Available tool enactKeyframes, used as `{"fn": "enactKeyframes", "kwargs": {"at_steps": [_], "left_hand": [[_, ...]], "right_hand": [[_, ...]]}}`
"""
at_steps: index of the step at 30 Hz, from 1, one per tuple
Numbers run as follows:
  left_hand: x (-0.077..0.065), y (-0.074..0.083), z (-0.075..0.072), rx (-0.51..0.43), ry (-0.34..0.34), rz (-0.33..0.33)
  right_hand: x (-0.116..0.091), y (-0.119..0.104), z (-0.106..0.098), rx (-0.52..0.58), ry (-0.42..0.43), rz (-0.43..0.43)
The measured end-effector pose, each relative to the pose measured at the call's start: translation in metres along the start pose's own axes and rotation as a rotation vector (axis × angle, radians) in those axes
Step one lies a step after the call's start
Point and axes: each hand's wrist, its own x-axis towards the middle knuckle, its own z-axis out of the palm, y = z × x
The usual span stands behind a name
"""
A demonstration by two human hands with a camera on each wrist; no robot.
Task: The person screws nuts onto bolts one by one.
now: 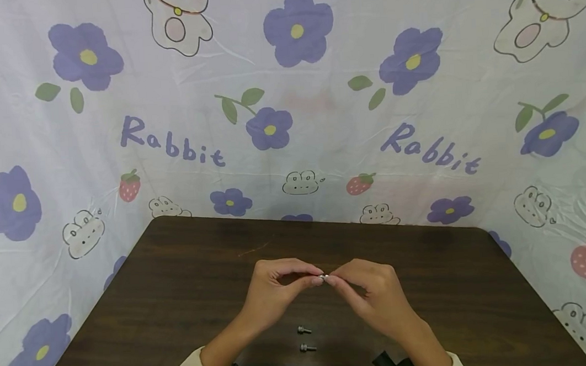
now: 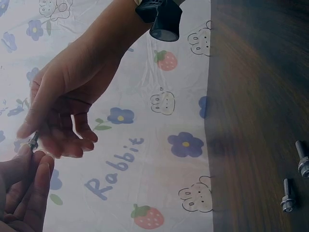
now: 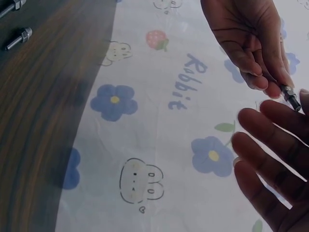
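Between the two hands, above the table, is a small metal bolt (image 1: 323, 278) with a wider collar part, likely a nut or washer. My left hand (image 1: 274, 294) pinches its thicker end between thumb and forefinger; the right wrist view shows that part of the bolt (image 3: 290, 98) at the left fingertips. At the threaded end, my right hand (image 1: 378, 289) has its thumb and forefinger closed on the shank, the other fingers (image 3: 260, 159) spread loosely. Fingertips cover much of the bolt. Two similar bolts (image 1: 304, 330) (image 1: 308, 348) lie on the table below the hands.
The dark wooden table (image 1: 189, 299) has rounded far corners. A white cloth (image 1: 322, 165) printed with flowers, rabbits and strawberries hangs behind and at both sides. Black wrist devices (image 1: 394, 364) sit under both forearms at the near edge.
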Motion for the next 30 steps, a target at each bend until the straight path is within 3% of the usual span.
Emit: {"fn": "enactKeyframes", "kwargs": {"at_steps": [4,17,30], "left_hand": [[-0.0007,-0.0001,-0.0001,0.004,0.003,-0.004],[0.0014,-0.0003,-0.0016,-0.01,0.006,-0.015],[0.0008,-0.0001,-0.0011,0.006,0.004,-0.016]], "right_hand": [[-0.0001,-0.0006,-0.0005,-0.004,-0.01,0.026],[0.0045,0.0004,0.0014,0.01,0.032,-0.068],[0.0015,-0.0008,-0.0001,-0.022,-0.008,-0.006]]}}
